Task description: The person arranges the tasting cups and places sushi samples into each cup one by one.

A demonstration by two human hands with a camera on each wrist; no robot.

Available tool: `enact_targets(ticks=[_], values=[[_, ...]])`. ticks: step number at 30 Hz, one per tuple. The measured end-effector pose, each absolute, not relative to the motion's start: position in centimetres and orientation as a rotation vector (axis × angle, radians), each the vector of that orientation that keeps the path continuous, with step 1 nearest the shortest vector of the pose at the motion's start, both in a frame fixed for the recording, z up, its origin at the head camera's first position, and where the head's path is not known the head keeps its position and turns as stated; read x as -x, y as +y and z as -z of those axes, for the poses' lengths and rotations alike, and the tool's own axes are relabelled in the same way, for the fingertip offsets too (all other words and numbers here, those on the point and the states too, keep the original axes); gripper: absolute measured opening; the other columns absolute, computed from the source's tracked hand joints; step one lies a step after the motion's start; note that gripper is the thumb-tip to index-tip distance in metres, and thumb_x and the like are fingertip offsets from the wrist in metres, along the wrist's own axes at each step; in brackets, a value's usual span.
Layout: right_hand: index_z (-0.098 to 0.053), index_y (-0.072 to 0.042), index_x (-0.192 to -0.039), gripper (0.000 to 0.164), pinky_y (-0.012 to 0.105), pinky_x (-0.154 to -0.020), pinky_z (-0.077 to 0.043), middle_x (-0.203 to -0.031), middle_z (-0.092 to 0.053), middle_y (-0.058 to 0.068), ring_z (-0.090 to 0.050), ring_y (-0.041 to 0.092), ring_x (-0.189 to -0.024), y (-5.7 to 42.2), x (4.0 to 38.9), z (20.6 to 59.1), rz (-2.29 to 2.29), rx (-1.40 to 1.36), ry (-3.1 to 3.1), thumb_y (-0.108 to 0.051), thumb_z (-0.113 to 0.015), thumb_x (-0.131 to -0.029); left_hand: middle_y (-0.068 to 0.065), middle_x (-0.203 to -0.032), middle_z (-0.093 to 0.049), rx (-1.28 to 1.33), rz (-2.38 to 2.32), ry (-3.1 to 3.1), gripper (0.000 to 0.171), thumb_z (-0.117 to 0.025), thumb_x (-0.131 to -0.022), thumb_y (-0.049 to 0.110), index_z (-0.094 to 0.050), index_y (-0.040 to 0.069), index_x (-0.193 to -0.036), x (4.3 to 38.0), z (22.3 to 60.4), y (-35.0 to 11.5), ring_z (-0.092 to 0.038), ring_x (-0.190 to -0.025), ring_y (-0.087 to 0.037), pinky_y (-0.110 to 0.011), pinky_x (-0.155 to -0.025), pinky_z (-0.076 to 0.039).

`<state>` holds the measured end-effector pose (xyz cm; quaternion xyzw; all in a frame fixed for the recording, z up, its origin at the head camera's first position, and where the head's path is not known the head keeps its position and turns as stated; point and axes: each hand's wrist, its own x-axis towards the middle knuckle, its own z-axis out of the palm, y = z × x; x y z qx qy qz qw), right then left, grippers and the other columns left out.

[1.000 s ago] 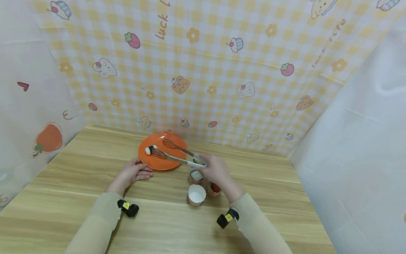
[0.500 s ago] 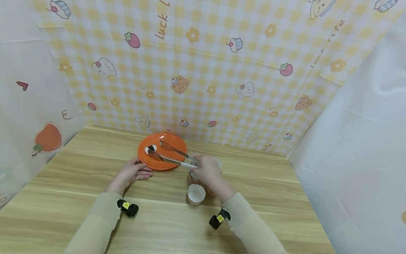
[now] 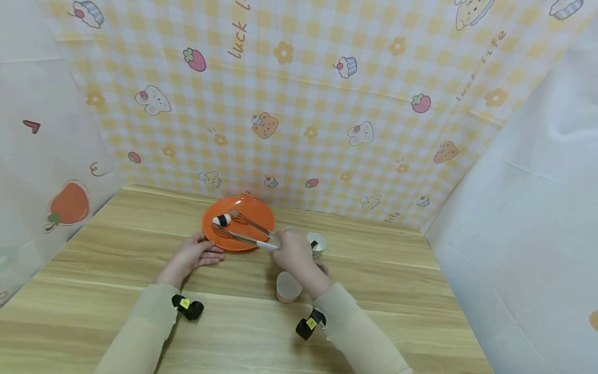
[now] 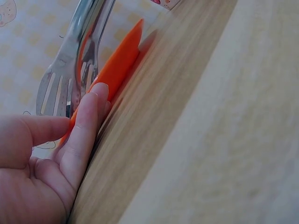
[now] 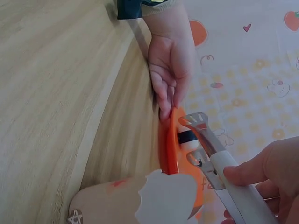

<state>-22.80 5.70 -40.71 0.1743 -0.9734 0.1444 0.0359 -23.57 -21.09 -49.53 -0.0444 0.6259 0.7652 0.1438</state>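
Note:
My left hand [image 3: 198, 252] pinches the near left rim of an orange plate [image 3: 252, 208], thumb above and fingers below. On the plate's left part lies a white rice roll [image 3: 222, 220] with a black band. My right hand [image 3: 295, 253] grips metal tongs [image 3: 244, 239] by their white handle. The tongs' slotted ends are spread over the plate, one below the roll and one to its right. Whether they touch it, I cannot tell. In the right wrist view, the tongs [image 5: 210, 135] reach toward the roll [image 5: 189, 139] from both sides.
A paper cup [image 3: 288, 287] with a white inside stands in front of my right wrist. Behind that hand is another cup [image 3: 316, 243] with something dark in it. A third cup [image 3: 322, 267] is mostly hidden by the arm. A yellow checked cloth [image 3: 308, 104] rises behind the table.
My right hand has moved left with the tongs, whose ends shifted left around the roll. The cup behind the hand has come into view. My left hand stays at the plate's rim.

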Motion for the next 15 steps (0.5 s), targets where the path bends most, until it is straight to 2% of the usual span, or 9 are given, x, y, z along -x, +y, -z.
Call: enact_targets(ticks=[6,10,15], values=[[-0.068,-0.013,-0.12,0.04,0.03,-0.06,-0.05,-0.099,-0.065,0.003,-0.058,0.02,-0.085,5.1,22.7,40.7,-0.389,-0.507,-2.995,-0.029,-0.074,-0.084,-0.016,-0.09,-0.067,0.122,-2.209,1.809,0.036,-0.035,-0.104,0.005,-0.025,-0.013,-0.133,23.6,49.6,-21.0,-0.07,-0.079,-0.024,-0.034,-0.073,-0.058],[-0.069,-0.014,-0.118,0.039,0.029,-0.057,-0.049,-0.095,-0.065,0.003,-0.058,0.019,-0.078,4.9,22.8,40.9,-0.347,-0.506,-2.993,-0.031,-0.074,-0.084,-0.015,-0.09,-0.068,0.125,-2.214,1.807,0.037,-0.035,-0.104,0.005,-0.024,-0.014,-0.134,23.6,49.7,-21.1,-0.07,-0.078,-0.023,-0.034,-0.072,-0.058],[-0.07,-0.011,-0.109,0.032,0.029,-0.049,-0.045,-0.084,-0.065,0.001,-0.056,0.016,-0.064,4.5,22.9,41.0,-0.337,-0.508,-2.991,-0.03,-0.075,-0.083,-0.015,-0.089,-0.068,0.129,-2.218,1.803,0.036,-0.035,-0.104,0.005,-0.024,-0.013,-0.133,23.7,49.9,-21.2,-0.07,-0.078,-0.023,-0.034,-0.072,-0.058]])
